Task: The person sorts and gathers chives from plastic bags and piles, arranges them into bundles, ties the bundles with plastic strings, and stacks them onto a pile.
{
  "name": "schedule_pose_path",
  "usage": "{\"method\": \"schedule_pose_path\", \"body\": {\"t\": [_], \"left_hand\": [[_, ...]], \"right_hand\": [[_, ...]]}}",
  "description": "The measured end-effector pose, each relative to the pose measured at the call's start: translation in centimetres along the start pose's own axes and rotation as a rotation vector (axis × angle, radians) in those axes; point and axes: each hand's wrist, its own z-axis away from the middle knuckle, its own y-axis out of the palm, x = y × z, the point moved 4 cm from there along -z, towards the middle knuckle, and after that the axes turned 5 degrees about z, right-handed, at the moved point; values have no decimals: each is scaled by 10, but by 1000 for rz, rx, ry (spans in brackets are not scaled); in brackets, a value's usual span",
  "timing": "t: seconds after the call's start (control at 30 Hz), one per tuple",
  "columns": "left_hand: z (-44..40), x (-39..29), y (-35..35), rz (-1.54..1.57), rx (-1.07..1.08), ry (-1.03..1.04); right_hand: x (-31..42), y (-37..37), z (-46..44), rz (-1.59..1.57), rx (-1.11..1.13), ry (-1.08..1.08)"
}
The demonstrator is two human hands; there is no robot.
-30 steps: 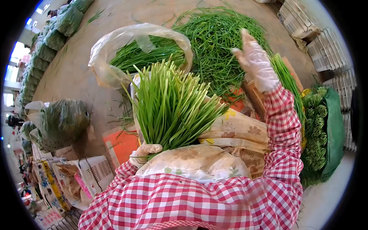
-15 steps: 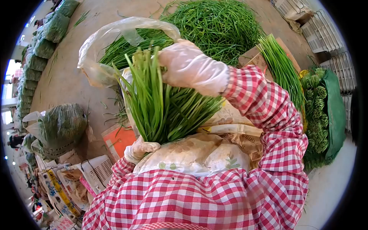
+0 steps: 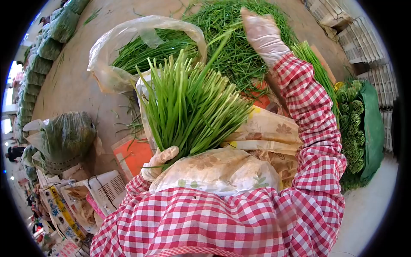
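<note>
Your left hand clasps a thick bunch of long green stalks, apparently mid-sorting; beyond it hangs your right hand, grip unclear; the next move likely calls for steady support.

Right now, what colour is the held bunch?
The bunch is green, paler toward the top; head view.

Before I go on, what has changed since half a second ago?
The right hand has moved off the top of the green bunch, forward and to the right, over the loose pile. A few blades now slant from the bunch toward it; whether its fingers hold them is unclear. The left hand still grips the bunch low down, and the clear plastic bag stays put.
</note>
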Motion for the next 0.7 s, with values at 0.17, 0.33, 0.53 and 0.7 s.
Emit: {"method": "schedule_pose_path", "body": {"t": [0.17, 0.33, 0.53, 0.7], "left_hand": [[9, -11, 47, 125, -72, 1], [15, -21, 61, 134, -138, 57], [28, -33, 26, 94, -155, 187], [19, -17, -6, 177, -144, 241]], "right_hand": [[27, -66, 31, -621, 221, 78], [101, -72, 80, -614, 414, -192], [110, -63, 92, -1279, 582, -28], [102, -71, 104, -1195, 580, 91]]}}
